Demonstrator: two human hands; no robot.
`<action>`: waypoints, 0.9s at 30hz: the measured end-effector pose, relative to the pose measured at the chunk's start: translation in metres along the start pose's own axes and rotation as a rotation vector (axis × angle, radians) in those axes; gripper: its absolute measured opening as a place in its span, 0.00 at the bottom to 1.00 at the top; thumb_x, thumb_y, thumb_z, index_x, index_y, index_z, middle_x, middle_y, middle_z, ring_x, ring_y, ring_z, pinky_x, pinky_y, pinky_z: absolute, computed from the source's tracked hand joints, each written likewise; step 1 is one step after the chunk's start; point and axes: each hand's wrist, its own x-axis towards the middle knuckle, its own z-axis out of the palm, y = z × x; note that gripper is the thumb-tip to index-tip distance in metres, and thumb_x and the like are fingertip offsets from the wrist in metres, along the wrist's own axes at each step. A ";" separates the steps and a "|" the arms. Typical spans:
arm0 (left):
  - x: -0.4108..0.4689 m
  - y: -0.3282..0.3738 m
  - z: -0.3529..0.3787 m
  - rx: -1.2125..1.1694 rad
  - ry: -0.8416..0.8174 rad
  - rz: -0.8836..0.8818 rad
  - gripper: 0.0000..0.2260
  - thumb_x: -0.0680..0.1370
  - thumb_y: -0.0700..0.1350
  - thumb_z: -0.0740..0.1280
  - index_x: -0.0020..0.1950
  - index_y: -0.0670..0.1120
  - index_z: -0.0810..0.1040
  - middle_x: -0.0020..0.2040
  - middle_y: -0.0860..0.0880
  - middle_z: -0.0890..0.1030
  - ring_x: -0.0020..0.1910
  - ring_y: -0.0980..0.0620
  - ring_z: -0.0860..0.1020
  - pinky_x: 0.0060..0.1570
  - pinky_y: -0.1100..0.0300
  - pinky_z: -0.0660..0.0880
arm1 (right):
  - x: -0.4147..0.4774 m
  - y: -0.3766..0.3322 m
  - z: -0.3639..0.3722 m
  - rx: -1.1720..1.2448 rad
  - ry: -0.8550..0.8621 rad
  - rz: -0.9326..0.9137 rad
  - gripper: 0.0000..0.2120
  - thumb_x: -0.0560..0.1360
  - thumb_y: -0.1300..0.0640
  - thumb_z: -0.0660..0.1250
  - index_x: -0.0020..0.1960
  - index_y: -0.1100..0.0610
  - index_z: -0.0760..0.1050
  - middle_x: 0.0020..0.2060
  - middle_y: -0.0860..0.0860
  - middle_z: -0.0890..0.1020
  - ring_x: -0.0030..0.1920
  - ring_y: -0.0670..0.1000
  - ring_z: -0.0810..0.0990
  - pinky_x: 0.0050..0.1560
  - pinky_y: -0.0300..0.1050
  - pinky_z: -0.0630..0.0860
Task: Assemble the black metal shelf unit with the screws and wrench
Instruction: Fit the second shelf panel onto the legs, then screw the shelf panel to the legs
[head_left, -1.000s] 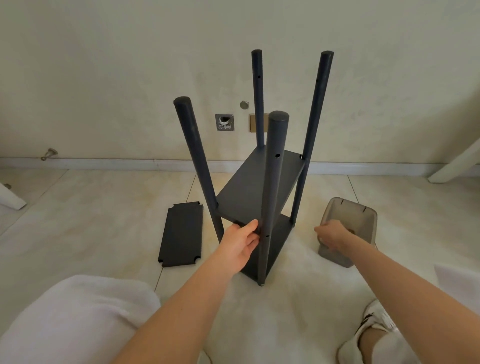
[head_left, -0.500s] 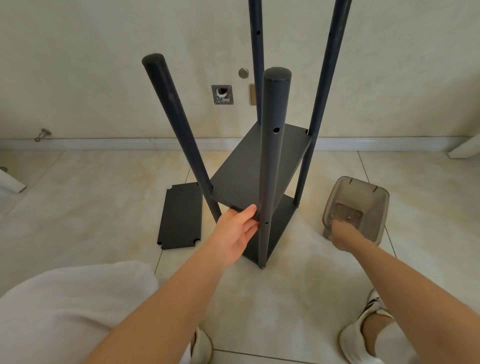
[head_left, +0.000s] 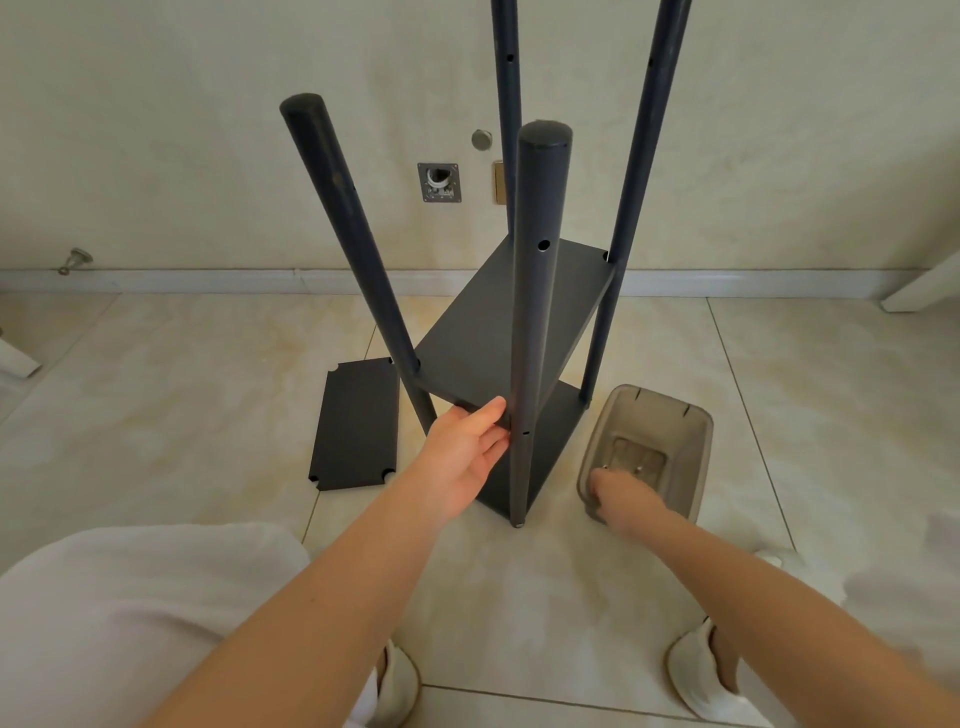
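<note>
Midway through: left hand (head_left: 467, 457) gripped middle shelf edge of black four-post metal shelf unit (head_left: 519, 332), centre floor. Right hand (head_left: 618, 493), at 4 o'clock, reached into translucent grey plastic bin (head_left: 691, 457); finger state unclear. Next: probably fetch screw.

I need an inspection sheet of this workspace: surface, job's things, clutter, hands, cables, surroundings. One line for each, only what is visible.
Surface: beige tiled floor, bare around the work.
Job's things: shelf unit upright, four posts, two shelves fitted; loose shelf panel flat on the floor to its left; plastic bin to its right, small hardware inside.
Clutter: nothing seen.
Hands: left hand grips the upper shelf's front edge; right hand reaches into the bin, grasp unclear.
Cables: nothing seen.
Surroundings: wall with metal plate, baseboard.
</note>
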 end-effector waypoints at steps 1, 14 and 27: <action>0.000 0.000 0.000 0.002 -0.001 -0.003 0.11 0.83 0.42 0.66 0.65 0.43 0.75 0.59 0.45 0.84 0.50 0.54 0.86 0.54 0.60 0.79 | -0.001 -0.007 0.003 -0.003 -0.025 -0.026 0.06 0.78 0.63 0.62 0.55 0.59 0.72 0.54 0.57 0.78 0.51 0.58 0.79 0.52 0.50 0.76; -0.003 0.003 0.003 0.021 0.018 -0.022 0.14 0.83 0.44 0.65 0.68 0.43 0.73 0.62 0.46 0.82 0.52 0.54 0.83 0.70 0.52 0.69 | 0.010 -0.023 0.021 0.224 -0.160 -0.066 0.08 0.78 0.55 0.68 0.54 0.57 0.79 0.46 0.51 0.81 0.46 0.49 0.78 0.47 0.39 0.75; 0.000 -0.001 -0.002 0.028 0.029 0.001 0.14 0.83 0.42 0.66 0.68 0.42 0.74 0.61 0.45 0.84 0.60 0.50 0.83 0.72 0.51 0.70 | 0.030 0.011 0.053 0.073 -0.288 0.046 0.10 0.80 0.60 0.64 0.56 0.62 0.79 0.51 0.58 0.81 0.52 0.57 0.80 0.47 0.42 0.72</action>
